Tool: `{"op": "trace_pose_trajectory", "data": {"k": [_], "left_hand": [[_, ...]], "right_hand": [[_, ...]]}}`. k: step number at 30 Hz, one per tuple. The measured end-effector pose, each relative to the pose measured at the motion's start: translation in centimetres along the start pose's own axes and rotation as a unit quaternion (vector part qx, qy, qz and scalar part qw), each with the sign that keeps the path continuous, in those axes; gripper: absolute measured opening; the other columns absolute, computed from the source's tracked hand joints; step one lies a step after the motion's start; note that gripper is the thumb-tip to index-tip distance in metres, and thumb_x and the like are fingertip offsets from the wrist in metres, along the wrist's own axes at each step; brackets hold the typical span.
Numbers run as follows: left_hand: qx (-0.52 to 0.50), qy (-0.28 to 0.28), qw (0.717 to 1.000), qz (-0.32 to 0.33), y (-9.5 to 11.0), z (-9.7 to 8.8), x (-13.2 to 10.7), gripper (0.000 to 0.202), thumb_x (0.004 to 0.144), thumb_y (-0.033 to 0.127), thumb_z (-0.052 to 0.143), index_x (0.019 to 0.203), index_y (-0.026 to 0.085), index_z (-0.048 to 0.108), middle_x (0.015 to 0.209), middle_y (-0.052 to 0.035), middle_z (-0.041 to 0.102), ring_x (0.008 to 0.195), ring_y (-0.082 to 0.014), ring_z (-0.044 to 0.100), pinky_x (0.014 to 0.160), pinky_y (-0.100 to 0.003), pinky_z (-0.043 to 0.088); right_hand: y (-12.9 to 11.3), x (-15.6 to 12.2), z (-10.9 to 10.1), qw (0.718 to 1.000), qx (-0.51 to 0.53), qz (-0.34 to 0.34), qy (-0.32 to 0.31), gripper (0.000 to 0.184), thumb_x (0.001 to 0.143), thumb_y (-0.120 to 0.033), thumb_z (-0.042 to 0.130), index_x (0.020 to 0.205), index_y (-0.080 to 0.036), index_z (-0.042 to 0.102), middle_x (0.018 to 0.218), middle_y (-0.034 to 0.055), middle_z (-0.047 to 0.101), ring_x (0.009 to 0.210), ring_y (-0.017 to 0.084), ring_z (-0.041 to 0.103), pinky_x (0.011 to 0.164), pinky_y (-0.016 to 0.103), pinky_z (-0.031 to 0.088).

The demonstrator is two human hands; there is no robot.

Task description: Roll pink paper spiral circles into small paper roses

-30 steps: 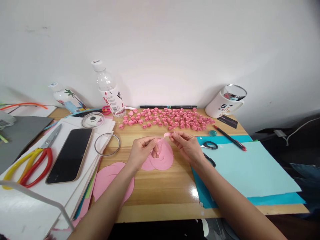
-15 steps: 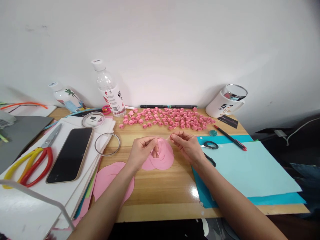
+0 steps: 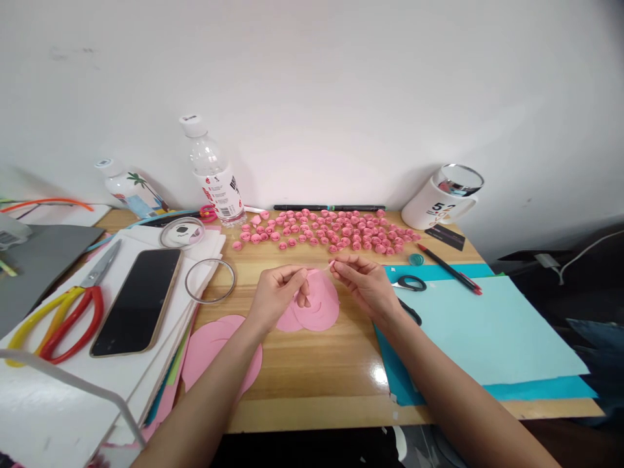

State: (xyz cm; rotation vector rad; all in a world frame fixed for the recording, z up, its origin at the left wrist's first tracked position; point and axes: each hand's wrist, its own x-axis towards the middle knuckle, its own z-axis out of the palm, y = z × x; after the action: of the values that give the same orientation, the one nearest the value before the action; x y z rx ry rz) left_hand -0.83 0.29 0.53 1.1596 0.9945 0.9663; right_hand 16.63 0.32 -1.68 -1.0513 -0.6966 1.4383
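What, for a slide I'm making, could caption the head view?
Right hand pinches pink paper beside the left hand, facing clustered pink rolls.

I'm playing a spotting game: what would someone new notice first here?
Probably the crowd of little pink curls spread across the back of the table. Next, perhaps, the left hand and right hand by the pink circles in the middle, and the big red-and-yellow scissors lying on white paper at the left.
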Motion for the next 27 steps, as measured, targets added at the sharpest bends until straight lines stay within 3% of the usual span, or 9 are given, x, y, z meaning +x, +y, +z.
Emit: {"op": "trace_pose_trajectory", "data": {"k": [8, 17, 23, 27], "left_hand": [[0.001, -0.004, 1.000, -0.001, -0.11, -0.03, -0.06, 0.025, 0.079, 0.028, 0.058, 0.059, 0.014, 0.057, 0.054, 0.0030, 0.054, 0.042, -0.0068, 0.048, 0.052, -0.023, 0.046], [-0.003, 0.001, 1.000, 0.001, -0.10, -0.05, 0.04, 0.025, 0.079, 0.029, 0.058, 0.060, 0.013, 0.058, 0.052, 0.0028, 0.054, 0.042, -0.0071, 0.049, 0.052, -0.023, 0.047], [0.012, -0.010, 1.000, 0.001, -0.04, -0.04, -0.03, 0.021, 0.081, 0.028, 0.057, 0.068, 0.013, 0.060, 0.052, 0.0032, 0.054, 0.041, -0.0076, 0.050, 0.051, -0.024, 0.046], [0.025, -0.022, 0.999, 0.009, 0.07, -0.06, -0.10, 0.027, 0.082, 0.028, 0.055, 0.059, 0.013, 0.056, 0.052, 0.0024, 0.054, 0.042, -0.0083, 0.051, 0.051, -0.024, 0.046]], "right_hand": [[-0.05, -0.12, 0.16, 1.000, -0.004, -0.009, -0.004, 0.019, 0.054, -0.027, 0.084, 0.064, -0.021, 0.069, 0.062, -0.0038, 0.065, 0.058, 0.007, 0.056, 0.060, 0.019, 0.047], [-0.33, -0.11, 0.32, 1.000, 0.004, 0.007, -0.010, 0.021, 0.055, -0.025, 0.083, 0.073, -0.021, 0.073, 0.081, 0.0013, 0.073, 0.067, 0.008, 0.062, 0.070, 0.020, 0.050], [-0.31, -0.20, 0.22, 1.000, -0.002, 0.002, -0.018, 0.018, 0.056, -0.024, 0.082, 0.070, -0.020, 0.071, 0.072, -0.0012, 0.070, 0.066, 0.007, 0.061, 0.063, 0.017, 0.048], [-0.28, -0.24, 0.17, 0.999, -0.006, -0.008, -0.036, 0.015, 0.057, -0.023, 0.082, 0.066, -0.021, 0.070, 0.063, -0.0041, 0.065, 0.056, 0.005, 0.056, 0.059, 0.017, 0.047]]}}
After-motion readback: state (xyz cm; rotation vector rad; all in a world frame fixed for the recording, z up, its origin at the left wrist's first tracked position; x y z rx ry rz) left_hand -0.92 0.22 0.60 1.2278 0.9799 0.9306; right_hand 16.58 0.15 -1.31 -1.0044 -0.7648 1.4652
